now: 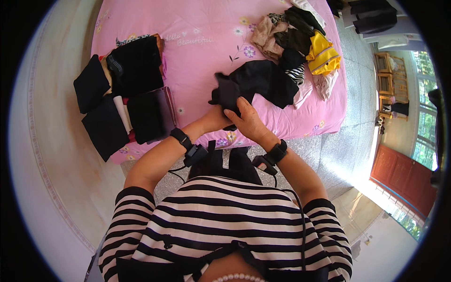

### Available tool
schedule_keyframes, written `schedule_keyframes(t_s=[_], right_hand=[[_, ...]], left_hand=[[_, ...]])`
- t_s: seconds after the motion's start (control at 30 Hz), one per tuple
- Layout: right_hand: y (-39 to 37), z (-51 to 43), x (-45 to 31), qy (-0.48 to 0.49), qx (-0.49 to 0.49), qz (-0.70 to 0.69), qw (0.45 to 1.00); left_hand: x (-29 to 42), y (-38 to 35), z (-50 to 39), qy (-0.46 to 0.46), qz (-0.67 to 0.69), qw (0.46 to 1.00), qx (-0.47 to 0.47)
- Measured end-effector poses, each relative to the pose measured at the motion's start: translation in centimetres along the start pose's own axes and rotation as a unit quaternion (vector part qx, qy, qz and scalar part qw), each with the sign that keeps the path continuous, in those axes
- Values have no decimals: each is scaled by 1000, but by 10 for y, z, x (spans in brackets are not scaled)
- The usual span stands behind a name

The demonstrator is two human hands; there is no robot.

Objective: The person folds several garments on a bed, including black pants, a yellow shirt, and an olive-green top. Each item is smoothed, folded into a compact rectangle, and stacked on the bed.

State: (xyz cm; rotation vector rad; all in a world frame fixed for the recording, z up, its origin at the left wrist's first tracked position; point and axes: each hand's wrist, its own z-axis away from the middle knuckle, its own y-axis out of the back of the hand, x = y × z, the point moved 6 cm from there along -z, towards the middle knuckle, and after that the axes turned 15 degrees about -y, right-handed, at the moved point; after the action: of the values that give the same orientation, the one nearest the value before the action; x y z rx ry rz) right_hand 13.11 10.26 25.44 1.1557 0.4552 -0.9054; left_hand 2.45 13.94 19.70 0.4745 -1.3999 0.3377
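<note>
A dark bunched piece of clothing [227, 93] is in both my hands near the front edge of a bed with a pink floral sheet [197, 70]. My right hand [248, 120] pinches its near side between thumb and fingers. From the left, my left hand [218, 120] grips it too, its fingers mostly hidden behind the cloth and my right hand. Just beyond, a larger black garment [266, 83] lies spread on the sheet; whether it joins the held piece I cannot tell.
Folded dark clothes [137, 67] sit in stacks at the left, with a black folded garment [146, 118] nearest me. A loose heap at the right holds a brown garment [294, 38] and a yellow garment [322, 54]. Tiled floor [356, 102] lies beyond the bed's right side.
</note>
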Motion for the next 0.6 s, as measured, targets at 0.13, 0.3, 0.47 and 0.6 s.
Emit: schedule_keyframes(t_s=[0.13, 0.3, 0.47, 0.6], right_hand=[[36, 17, 19, 87, -7, -66, 994], [63, 18, 57, -51, -92, -114, 988], [78, 22, 31, -67, -299, -355, 883], [114, 12, 6, -35, -339, -365, 866]], left_hand=[[8, -3, 9, 42, 96, 994, -20], [44, -4, 26, 91, 201, 975, -8], [102, -13, 26, 65, 333, 933, 123], [135, -27, 17, 96, 107, 988, 61]])
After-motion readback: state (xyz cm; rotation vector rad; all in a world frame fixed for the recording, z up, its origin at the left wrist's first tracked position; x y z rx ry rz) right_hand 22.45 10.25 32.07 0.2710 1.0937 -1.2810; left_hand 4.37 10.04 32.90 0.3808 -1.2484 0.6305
